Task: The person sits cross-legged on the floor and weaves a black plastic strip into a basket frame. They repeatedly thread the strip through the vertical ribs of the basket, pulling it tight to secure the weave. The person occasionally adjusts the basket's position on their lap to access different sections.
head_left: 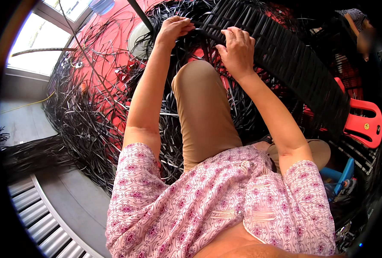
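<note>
Where fingers (pixel 186 26) curl, black strip (pixel 199 32)

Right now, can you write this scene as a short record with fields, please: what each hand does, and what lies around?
left hand: left hand grips black strips at the edge of the woven panel
right hand: right hand lies flat on the black woven panel, fingers pressing on it
below hands: loose black strips piled on a red floor
right side: red plastic stool
clothing: tan trousers, pink patterned top
</note>
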A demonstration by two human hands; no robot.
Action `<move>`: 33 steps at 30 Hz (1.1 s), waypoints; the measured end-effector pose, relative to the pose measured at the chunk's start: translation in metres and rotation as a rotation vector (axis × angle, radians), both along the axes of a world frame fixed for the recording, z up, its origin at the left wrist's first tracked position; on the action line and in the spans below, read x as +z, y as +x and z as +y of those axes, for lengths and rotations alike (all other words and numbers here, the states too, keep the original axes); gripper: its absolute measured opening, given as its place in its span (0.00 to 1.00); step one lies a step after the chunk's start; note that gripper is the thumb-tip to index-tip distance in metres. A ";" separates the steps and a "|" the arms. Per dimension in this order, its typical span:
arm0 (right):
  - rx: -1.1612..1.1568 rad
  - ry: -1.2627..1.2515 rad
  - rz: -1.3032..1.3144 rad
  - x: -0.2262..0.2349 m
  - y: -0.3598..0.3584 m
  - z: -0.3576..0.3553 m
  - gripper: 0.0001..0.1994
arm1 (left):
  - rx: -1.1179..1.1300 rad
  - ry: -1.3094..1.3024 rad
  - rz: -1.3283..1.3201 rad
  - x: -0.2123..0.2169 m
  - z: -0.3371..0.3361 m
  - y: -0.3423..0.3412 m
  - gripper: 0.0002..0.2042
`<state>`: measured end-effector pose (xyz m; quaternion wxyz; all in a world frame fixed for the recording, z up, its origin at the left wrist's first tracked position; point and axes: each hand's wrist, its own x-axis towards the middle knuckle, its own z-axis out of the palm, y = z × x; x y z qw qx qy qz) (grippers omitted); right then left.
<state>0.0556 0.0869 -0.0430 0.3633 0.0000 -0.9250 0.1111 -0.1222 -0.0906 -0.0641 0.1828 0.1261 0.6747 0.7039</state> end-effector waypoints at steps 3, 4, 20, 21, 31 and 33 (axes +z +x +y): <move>-0.021 0.058 0.009 -0.001 0.011 0.004 0.24 | -0.011 0.015 -0.016 -0.001 0.003 -0.008 0.09; -0.044 0.059 0.026 0.001 0.012 0.008 0.24 | -0.012 0.010 -0.015 0.001 0.006 -0.011 0.09; -0.151 0.259 0.154 -0.022 0.019 0.047 0.18 | 0.009 0.258 -0.330 -0.070 0.026 -0.135 0.04; -0.165 0.226 0.179 -0.026 0.018 0.049 0.19 | 0.006 0.266 -0.341 -0.073 0.028 -0.144 0.04; -0.131 0.211 0.164 -0.030 0.025 0.028 0.21 | 0.118 0.285 -0.357 -0.084 -0.026 -0.196 0.03; -0.194 0.241 0.123 -0.038 0.031 0.049 0.22 | -0.029 0.246 -0.331 -0.076 0.019 -0.160 0.04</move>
